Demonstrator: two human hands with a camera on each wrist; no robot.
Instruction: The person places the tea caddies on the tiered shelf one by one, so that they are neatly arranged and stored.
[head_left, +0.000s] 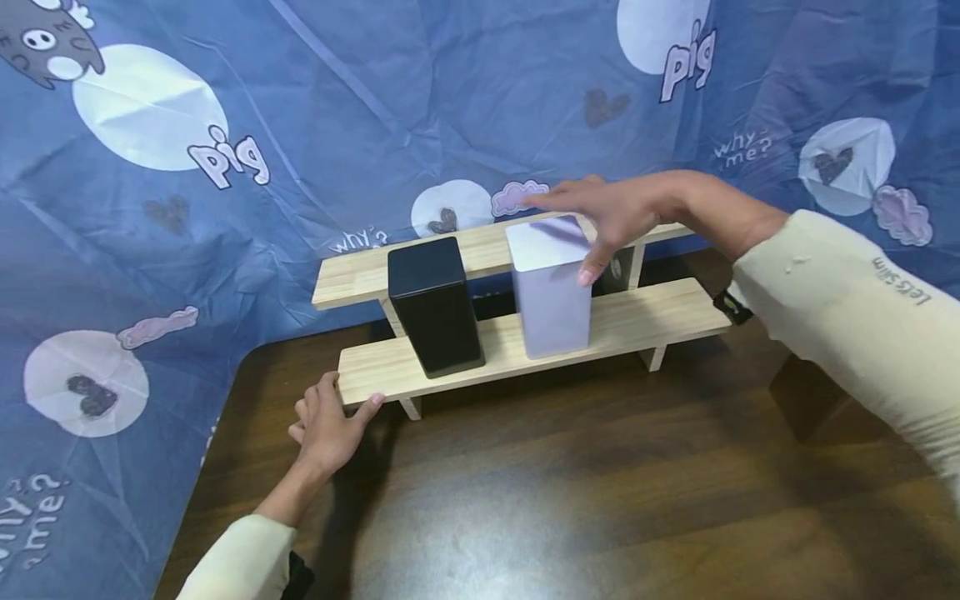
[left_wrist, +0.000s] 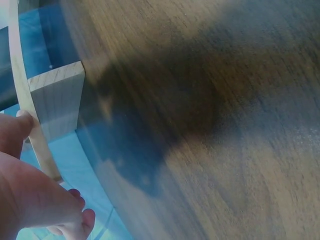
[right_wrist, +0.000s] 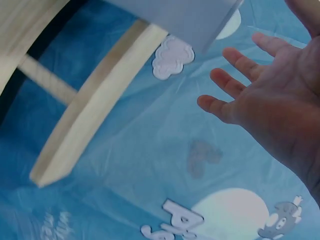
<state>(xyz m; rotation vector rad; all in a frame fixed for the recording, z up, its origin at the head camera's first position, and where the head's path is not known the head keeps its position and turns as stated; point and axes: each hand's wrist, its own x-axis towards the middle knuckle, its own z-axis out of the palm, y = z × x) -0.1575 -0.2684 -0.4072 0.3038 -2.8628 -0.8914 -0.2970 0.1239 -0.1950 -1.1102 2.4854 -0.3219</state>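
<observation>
A two-tier wooden shelf (head_left: 652, 317) stands on the dark table against the cloth. My left hand (head_left: 330, 429) grips the left end of its lower board, thumb at the front edge and fingers around the end. In the left wrist view, the thumb (left_wrist: 24, 122) lies against the board's edge. A black box (head_left: 442, 308) and a white box (head_left: 555, 312) stand upright on the lower board, the black one to the left. Over the white box's top right side hovers my right hand (head_left: 611, 208), fingers spread. The right wrist view shows those fingers (right_wrist: 230, 82) apart from the white box (right_wrist: 185, 20).
Blue patterned cloth (head_left: 450, 92) hangs behind and at the left of the table (head_left: 570, 483). A dark brown block-like object (head_left: 813, 396) sits at the right, partly hidden by the right sleeve. Behind the white box, a dark object (head_left: 618, 271) shows between the tiers.
</observation>
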